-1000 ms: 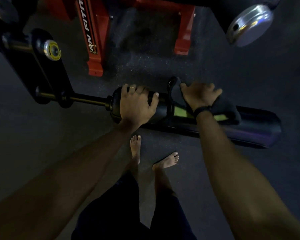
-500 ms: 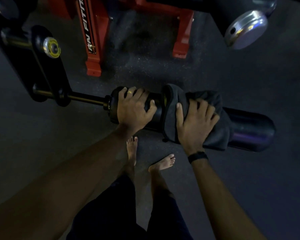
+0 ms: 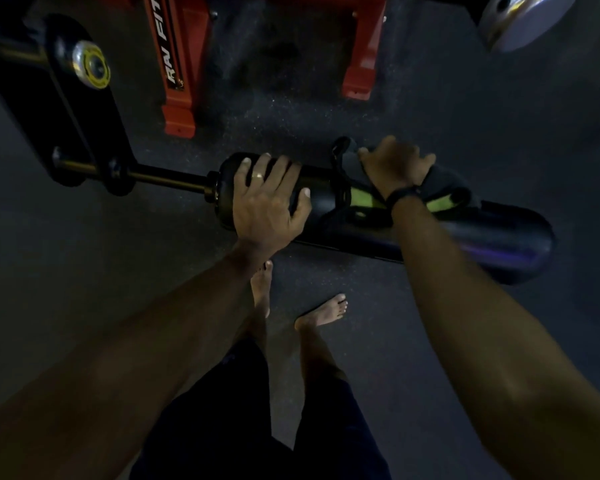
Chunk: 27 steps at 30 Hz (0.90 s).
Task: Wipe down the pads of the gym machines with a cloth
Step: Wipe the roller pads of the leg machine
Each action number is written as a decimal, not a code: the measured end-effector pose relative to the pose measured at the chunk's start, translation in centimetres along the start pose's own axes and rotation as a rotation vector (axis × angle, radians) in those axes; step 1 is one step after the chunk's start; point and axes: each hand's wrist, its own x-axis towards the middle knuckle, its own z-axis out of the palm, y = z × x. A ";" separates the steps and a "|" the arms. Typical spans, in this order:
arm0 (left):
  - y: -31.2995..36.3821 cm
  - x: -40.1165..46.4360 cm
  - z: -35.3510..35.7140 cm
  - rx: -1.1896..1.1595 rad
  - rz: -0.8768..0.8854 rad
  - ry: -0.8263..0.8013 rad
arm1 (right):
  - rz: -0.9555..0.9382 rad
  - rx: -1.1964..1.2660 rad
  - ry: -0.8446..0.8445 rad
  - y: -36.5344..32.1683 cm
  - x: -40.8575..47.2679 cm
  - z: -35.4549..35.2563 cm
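Right hand (image 3: pixel 394 166) pushed cloth (image 3: pixel 444 183) over roller pad (image 3: pixel 471 233); left hand (image 3: pixel 265 202) grips pad, dark rubber floor (image 3: pixel 499 133).

A dim, underexposed wide-angle view: the dark floor (image 3: pixel 465 133) and the black roller pad (image 3: pixel 499 244) nearly merge, the pad catching only a faint violet sheen at its far right end. Glare burns out the chrome disc (image 3: pixel 527 19) at top right, while a small highlight marks the yellow-ringed cap (image 3: pixel 92 65). Forearms stretch and soften toward the lower corners, and fine grain runs throughout.
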 end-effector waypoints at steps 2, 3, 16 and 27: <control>-0.1 -1.5 0.4 -0.004 0.014 0.049 | -0.055 -0.011 0.350 0.9 -3.2 1.1; 0.0 -2.1 0.6 0.000 0.016 0.064 | -0.061 -0.007 0.479 1.4 -5.1 1.8; 0.7 -3.9 0.4 0.008 -0.006 0.000 | -0.006 -0.062 0.084 0.8 -1.5 -0.6; -2.3 1.3 -3.7 -0.081 -0.040 -0.043 | -0.090 0.033 0.620 3.2 -8.7 3.9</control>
